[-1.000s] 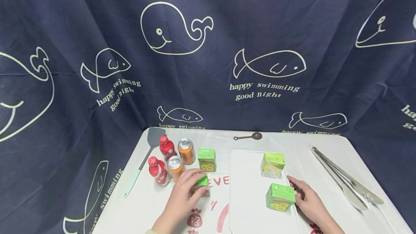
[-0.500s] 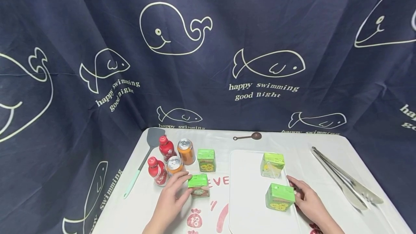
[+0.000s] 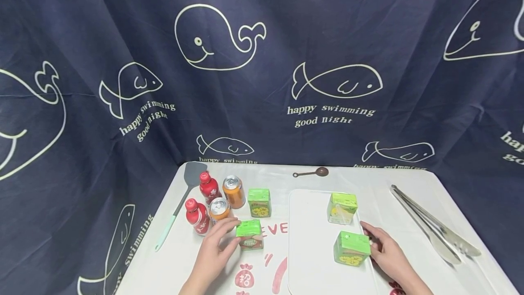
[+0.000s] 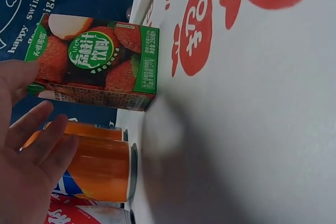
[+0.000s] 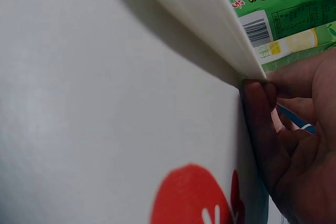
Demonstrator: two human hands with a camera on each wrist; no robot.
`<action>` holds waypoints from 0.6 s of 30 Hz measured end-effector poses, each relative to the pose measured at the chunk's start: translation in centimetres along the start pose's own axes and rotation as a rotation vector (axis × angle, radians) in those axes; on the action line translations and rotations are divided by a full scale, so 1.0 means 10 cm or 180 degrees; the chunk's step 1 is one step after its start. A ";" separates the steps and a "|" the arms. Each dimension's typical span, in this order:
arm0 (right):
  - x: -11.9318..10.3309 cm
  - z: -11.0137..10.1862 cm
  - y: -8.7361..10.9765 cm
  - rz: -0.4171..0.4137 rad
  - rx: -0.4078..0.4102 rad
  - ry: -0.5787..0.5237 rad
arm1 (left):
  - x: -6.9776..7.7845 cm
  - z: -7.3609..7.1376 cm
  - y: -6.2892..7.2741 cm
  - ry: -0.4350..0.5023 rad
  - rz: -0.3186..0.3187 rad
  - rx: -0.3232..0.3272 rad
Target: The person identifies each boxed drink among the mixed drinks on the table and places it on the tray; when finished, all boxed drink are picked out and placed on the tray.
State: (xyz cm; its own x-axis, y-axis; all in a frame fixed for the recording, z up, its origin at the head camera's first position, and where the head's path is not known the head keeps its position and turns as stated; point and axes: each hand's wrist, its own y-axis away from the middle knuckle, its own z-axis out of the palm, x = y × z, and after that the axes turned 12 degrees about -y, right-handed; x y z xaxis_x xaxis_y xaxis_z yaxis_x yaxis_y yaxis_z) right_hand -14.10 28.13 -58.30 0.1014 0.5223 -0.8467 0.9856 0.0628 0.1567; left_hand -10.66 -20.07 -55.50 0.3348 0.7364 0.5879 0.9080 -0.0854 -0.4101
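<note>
My left hand (image 3: 214, 250) is beside a green-topped litchi juice carton (image 3: 250, 236), its fingers loosely spread at the carton's left side. In the left wrist view the carton (image 4: 97, 59) stands upright on the table, and the thumb tip overlaps its top edge. My right hand (image 3: 388, 251) pinches the right edge of a white tray (image 3: 311, 240); the right wrist view has thumb and fingers (image 5: 260, 103) on either side of the rim. Two juice cartons stand on that tray, a green one with yellow flowers (image 3: 352, 249) near my right fingers and a yellow-green one (image 3: 343, 208) behind it.
Left of the tray stand another green carton (image 3: 259, 203), two orange cans (image 3: 234, 192) and two red bottles (image 3: 197, 216). A grey spatula (image 3: 180, 206) lies at the left edge, a brown spoon (image 3: 321, 172) at the back, metal tongs (image 3: 434, 229) at the right.
My left hand has drawn back leftward from over the litchi carton to its side, its fingers coming off the top. The right hand holds still at the tray edge.
</note>
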 end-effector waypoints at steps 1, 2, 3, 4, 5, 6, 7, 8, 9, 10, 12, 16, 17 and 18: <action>0.00 0.00 0.00 -0.0008 0.0005 0.0006 | 0.00 0.01 0.00 0.0059 -0.0030 -0.0020; 0.00 0.00 0.00 -0.0017 0.0008 0.0010 | 0.00 0.01 0.01 0.0135 -0.0083 -0.0051; 0.00 0.00 0.00 -0.0028 0.0012 0.0009 | 0.00 0.01 0.01 0.0221 -0.0125 -0.0077; 0.00 0.00 0.00 -0.0037 0.0016 0.0008 | 0.00 0.02 0.01 0.0311 -0.0169 -0.0101; 0.00 0.00 0.00 -0.0050 0.0023 0.0012 | 0.00 0.02 0.02 0.0417 -0.0215 -0.0122; 0.00 0.00 0.00 -0.0061 0.0029 0.0010 | 0.00 0.03 0.02 0.0507 -0.0245 -0.0135; 0.00 0.00 0.00 -0.0072 0.0033 0.0011 | 0.01 0.03 0.02 0.0588 -0.0281 -0.0148; 0.00 0.00 0.00 -0.0076 0.0034 0.0001 | 0.01 0.04 0.02 0.0658 -0.0320 -0.0157; 0.00 0.00 0.00 -0.0075 0.0033 -0.0005 | 0.01 0.04 0.02 0.0721 -0.0346 -0.0160; 0.00 0.00 0.00 -0.0073 0.0032 -0.0012 | 0.01 0.04 0.02 0.0784 -0.0400 -0.0169; 0.01 0.00 0.00 -0.0061 0.0032 -0.0018 | 0.02 0.04 0.02 0.0871 -0.0470 -0.0181; 0.00 0.00 0.00 -0.0029 0.0019 -0.0026 | 0.04 0.05 0.01 0.0988 -0.0610 -0.0205; 0.00 0.00 0.00 -0.0028 0.0020 -0.0020 | 0.04 0.05 0.01 0.1010 -0.0633 -0.0207; 0.00 0.00 0.01 -0.0028 0.0019 -0.0012 | 0.04 0.05 0.01 0.1024 -0.0650 -0.0207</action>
State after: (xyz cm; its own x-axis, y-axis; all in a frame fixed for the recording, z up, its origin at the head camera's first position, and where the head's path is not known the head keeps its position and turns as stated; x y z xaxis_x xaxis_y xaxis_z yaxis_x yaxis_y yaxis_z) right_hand -14.03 28.10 -58.30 0.0933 0.5187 -0.8499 0.9873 0.0622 0.1463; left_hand -10.56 -19.45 -55.60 0.1978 0.4954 0.8459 0.9748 -0.0087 -0.2228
